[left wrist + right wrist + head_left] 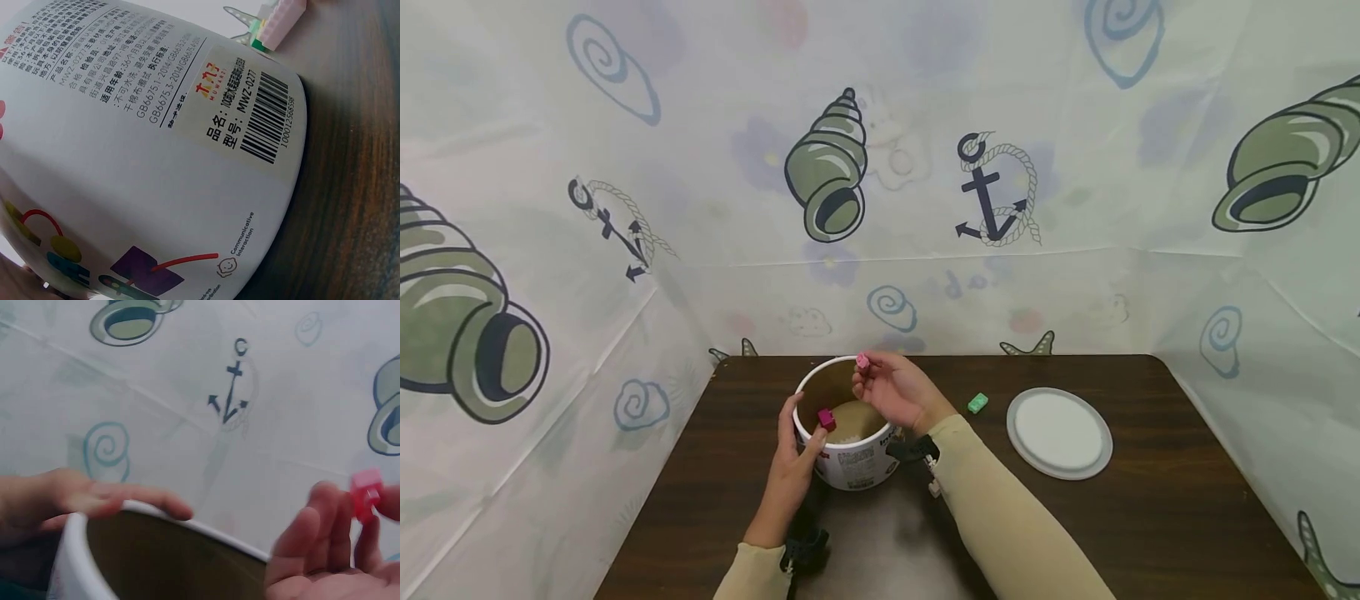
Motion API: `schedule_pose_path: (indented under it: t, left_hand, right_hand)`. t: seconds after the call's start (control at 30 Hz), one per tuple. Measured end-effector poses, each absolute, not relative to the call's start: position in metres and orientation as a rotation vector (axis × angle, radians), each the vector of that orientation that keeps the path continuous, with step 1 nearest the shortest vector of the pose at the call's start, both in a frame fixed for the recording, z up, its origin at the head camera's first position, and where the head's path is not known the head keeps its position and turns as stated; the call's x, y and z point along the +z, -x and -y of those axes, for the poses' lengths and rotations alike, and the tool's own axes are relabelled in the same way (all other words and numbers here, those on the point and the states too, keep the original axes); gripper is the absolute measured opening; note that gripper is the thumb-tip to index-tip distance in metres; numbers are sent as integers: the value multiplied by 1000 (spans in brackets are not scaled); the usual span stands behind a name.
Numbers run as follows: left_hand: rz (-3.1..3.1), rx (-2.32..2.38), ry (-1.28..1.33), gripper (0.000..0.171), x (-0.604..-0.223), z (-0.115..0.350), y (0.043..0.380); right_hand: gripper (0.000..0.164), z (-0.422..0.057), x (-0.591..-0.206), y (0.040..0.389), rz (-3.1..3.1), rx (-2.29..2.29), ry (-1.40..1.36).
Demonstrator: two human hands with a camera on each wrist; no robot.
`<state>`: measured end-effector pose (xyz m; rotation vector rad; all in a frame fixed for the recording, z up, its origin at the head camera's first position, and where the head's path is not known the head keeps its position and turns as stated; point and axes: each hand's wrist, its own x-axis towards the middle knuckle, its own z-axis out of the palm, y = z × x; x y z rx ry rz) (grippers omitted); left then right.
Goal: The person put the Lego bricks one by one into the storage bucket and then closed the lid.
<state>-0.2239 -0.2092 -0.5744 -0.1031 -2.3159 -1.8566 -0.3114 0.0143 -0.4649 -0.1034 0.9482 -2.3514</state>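
A white printed tub [861,468] stands on the table, its side label filling much of the left wrist view. My left hand [793,467] grips the near left of its rim, thumb along the edge. At that thumb's tip, a magenta block [826,419] shows against the tub's opening. Above the far right of the rim, my right hand [901,392] pinches a small pink block [862,362] between fingertips. In the right wrist view the same pink block [367,490] shows a stud, and the left hand [119,497] lies over the rim.
A green block [977,403] lies right of the tub, with a round white lid-like disc [1060,432] farther right on the dark wooden table [1180,500]. Past the tub, a pale pink studded piece [282,24] appears in the left wrist view. Printed sheets [910,208] hang around the table.
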Motion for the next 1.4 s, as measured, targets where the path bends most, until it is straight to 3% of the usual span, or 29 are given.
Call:
schedule_pose_path:
  t: [1.4]
  left_hand:
    - [2275, -1890, 120, 77, -575, 208, 224]
  right_hand:
    - [19, -2, -470, 316, -1116, -2281, 32]
